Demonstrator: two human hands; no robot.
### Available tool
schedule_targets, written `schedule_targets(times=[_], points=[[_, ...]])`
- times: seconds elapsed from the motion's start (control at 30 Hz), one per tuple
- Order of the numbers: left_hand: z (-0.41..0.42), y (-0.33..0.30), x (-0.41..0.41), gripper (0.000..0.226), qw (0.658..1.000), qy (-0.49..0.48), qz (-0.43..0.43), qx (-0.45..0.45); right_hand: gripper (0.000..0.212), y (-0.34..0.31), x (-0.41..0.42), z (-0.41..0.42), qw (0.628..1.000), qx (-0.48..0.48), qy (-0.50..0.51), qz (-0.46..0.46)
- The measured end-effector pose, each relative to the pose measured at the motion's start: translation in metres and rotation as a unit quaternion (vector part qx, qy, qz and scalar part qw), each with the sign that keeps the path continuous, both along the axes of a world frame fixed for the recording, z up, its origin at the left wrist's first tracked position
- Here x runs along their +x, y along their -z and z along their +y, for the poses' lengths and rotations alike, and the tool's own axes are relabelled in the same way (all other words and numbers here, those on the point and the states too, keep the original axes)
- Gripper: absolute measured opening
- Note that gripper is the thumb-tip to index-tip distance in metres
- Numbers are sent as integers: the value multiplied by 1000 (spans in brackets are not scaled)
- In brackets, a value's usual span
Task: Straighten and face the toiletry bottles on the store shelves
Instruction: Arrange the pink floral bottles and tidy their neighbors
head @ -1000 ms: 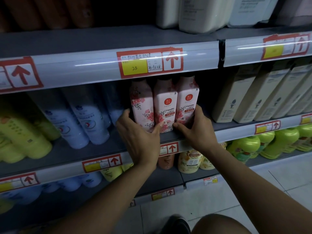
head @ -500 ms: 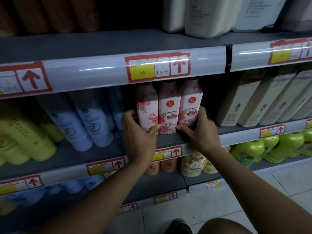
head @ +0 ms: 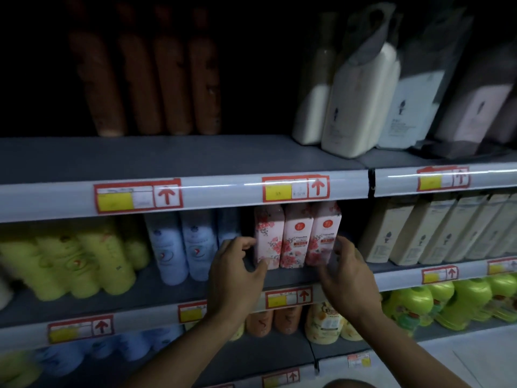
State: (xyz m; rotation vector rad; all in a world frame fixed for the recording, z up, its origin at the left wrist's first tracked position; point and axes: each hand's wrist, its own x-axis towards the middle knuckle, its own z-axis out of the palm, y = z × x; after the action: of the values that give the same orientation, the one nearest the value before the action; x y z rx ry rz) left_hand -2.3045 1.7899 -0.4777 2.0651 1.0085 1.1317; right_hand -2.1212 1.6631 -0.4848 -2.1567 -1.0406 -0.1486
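Your two hands flank a trio of pink floral bottles at the centre of the frame. Your left hand [head: 235,271] sits at the left side of the group, fingers loosely curled, with the thumb near the base of the left pink bottle [head: 268,236]; motion blur keeps me from telling whether it touches the bottle or holds it. Your right hand [head: 348,273] is at the right side, fingers curved toward the right pink bottle [head: 324,233], and here too contact cannot be told. Between them stands the middle pink bottle [head: 297,236], its red round logo facing out. All three stand upright, side by side and touching, near the front edge of the middle shelf [head: 293,275].

To the left on the same shelf stand pale blue bottles [head: 181,245], then yellow-green bottles [head: 84,259] toward the left edge. To the right is a row of cream bottles [head: 419,233], leaning in the wide-angle view. The shelf above carries brown bottles [head: 145,82] at upper left and white bottles [head: 358,99] at upper right. Red-framed price tags [head: 295,189] with arrows line the shelf rails. Below, at lower right, are bright green bottles [head: 447,303], and small orange bottles [head: 274,320] sit under your hands.
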Motion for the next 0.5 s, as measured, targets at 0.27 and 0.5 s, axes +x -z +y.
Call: schedule_targets(times=[0.27,0.5], points=[[-6,-57,-76,24,999,2,18,44,43,-59,-73,-10,998,-8,-36,-55],[-5,-105,-158,21,997,-15,-19,74,27,-118,-172,11,983,62,-129,-114]])
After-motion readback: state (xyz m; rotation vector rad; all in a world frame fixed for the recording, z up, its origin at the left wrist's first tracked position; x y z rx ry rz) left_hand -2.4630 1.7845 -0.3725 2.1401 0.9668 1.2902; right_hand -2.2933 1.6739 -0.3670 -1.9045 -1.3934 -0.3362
